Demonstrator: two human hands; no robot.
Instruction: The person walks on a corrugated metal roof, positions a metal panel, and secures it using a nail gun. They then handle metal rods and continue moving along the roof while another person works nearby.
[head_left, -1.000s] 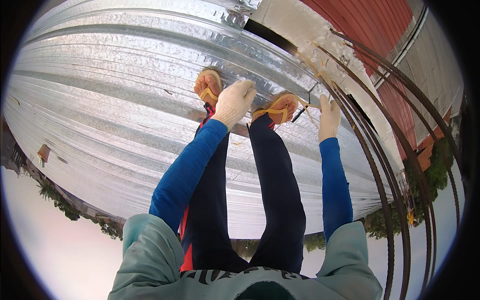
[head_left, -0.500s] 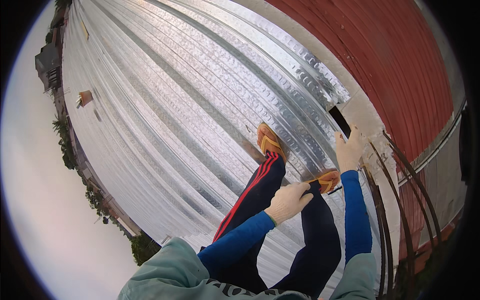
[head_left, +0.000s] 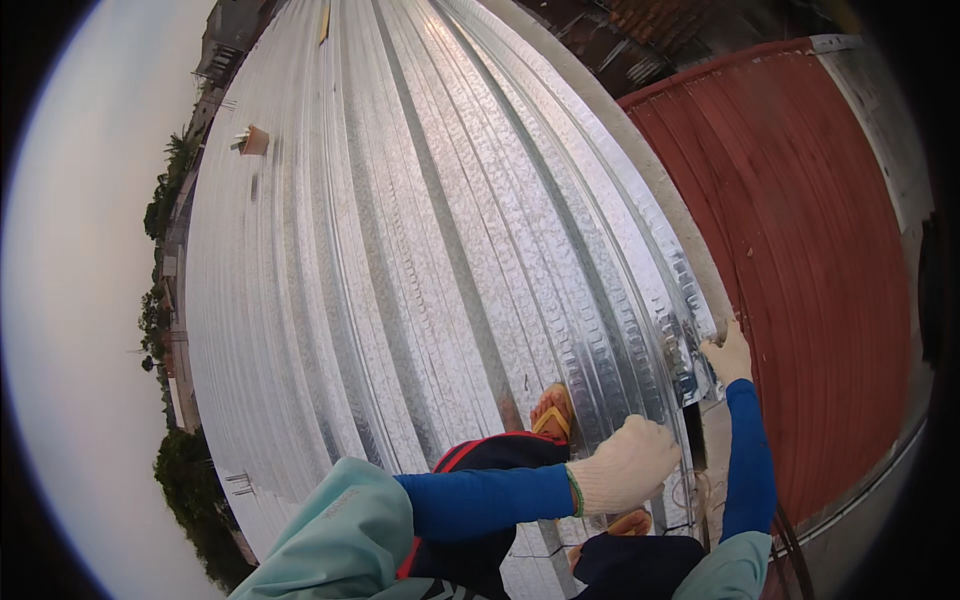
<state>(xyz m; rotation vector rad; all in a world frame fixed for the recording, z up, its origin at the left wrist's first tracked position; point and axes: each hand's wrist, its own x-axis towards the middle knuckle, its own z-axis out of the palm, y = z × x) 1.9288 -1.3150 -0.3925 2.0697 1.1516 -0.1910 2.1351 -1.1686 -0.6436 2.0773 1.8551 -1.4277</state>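
Observation:
My right hand (head_left: 730,354), in a cream knit glove, grips the outer edge of a shiny corrugated metal roofing sheet (head_left: 662,335) near its near corner. The fingers curl at the edge, and the tips are partly hidden. Nearer to me, my left hand (head_left: 628,466) is in the same kind of glove, held low over the metal roof beside my bent leg. Its fingers are curled into a fist, and what it holds, if anything, is hidden. My sandalled foot (head_left: 552,414) stands on the metal beyond the left forearm; the other foot is partly covered by my knee.
A dark gap (head_left: 693,440) lies beside the sheet's near end, along a pale wall ledge (head_left: 716,436). Past the ledge is a red corrugated roof (head_left: 800,230). Dark bent rods (head_left: 795,560) run at lower right. A brownish pot (head_left: 255,141) stands far left, near the roof's edge.
My view has turned and dropped lower, with my knees more bent. The right hand has gone from beside the dark gap onto the sheet's edge. The left hand has come off my knee area.

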